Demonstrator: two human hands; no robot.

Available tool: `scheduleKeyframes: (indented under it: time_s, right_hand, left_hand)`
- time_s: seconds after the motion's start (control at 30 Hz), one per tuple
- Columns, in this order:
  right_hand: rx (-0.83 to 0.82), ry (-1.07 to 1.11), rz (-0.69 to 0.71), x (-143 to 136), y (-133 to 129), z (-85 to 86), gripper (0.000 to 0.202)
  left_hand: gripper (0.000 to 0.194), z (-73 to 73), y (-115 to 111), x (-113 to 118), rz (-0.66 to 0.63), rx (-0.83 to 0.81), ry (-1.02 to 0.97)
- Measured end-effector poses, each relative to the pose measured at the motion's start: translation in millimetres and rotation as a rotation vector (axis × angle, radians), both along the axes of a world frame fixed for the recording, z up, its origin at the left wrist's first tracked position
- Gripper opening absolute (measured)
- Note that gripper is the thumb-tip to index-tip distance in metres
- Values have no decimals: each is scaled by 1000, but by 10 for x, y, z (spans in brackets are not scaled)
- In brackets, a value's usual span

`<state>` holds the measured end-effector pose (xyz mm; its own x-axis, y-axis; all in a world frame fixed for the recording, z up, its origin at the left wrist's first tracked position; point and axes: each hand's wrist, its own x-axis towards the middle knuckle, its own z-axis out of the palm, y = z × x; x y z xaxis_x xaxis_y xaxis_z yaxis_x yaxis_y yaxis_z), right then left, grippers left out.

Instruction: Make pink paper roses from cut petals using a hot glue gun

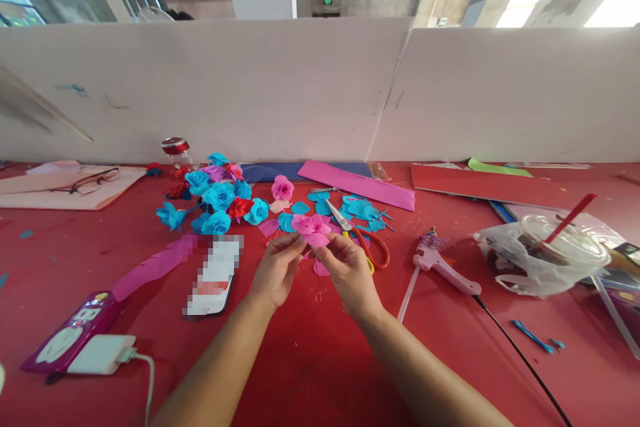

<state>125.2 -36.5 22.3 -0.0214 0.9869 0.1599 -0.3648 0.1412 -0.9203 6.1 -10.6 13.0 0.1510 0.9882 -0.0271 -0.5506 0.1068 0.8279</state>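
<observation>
Between my two hands is a pink paper petal piece (315, 223), pinched low on either side by thumbs and fingers. My left hand (281, 267) is closed on its left edge, and my right hand (350, 275) grips the right edge. Just behind lie scissors (370, 247) with orange and yellow handles, blades pointing away to the left. Loose blue paper petals (363, 208) are scattered beyond the hands, with some pink ones among them. A finished pink paper flower (283, 188) stands near a bunch of blue, red and purple paper flowers (219, 195).
A pink glue gun (440, 265) with its black cord lies to the right, near a lidded cup (565, 243) in a plastic bag. On the left are a phone (215, 277), a purple power strip (75, 333) and a white charger (103, 353). A white partition (200, 87) rises behind.
</observation>
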Motion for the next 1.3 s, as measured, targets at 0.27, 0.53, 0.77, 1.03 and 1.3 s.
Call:
scheduleKeyframes:
  time_s: [0.27, 0.53, 0.77, 1.03, 1.3]
  right_hand:
    - [389, -417, -194, 17, -86, -25, 11]
    - [722, -676, -426, 53, -126, -43, 24]
    - [627, -698, -526, 46, -103, -98, 20]
    - [481, -655, -497, -12, -108, -106, 24]
    - [108, -141, -184, 111, -92, 111, 17]
  left_hand:
    - [25, -33, 5, -109, -75, -41, -30]
    - [34, -3, -46, -159, -96, -39, -33]
    - [28, 20, -76, -9, -94, -49, 30]
    - [23, -63, -47, 56, -31, -73, -81]
    - [19, -2, -12, -19, -67, 59, 2]
